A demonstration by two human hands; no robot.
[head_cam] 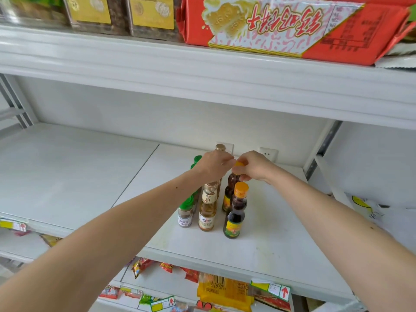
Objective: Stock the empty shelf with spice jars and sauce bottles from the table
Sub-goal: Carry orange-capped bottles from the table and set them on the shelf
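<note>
On the white middle shelf (pixel 258 242) stand rows of small jars and bottles. A green-capped spice jar (pixel 185 213), a pale vinegar bottle (pixel 206 216) and a dark sauce bottle with an orange cap (pixel 235 212) form the front row. Behind them, my right hand (pixel 252 165) grips the orange cap of a second dark sauce bottle (pixel 231 185). My left hand (pixel 215 164) is curled over the top of a pale bottle (pixel 210 190) in the middle row. A gold-capped bottle (pixel 220 147) and another green cap (pixel 197 159) peek out at the back.
The shelf above holds a large red biscuit pack (pixel 281 25) and clear boxes with yellow labels (pixel 153 12). Below, snack packets (pixel 225 291) and price tags (pixel 276 289) line the lower shelf. The left half of the middle shelf is bare white board (pixel 67 172). A wall socket (pixel 269 154) sits behind.
</note>
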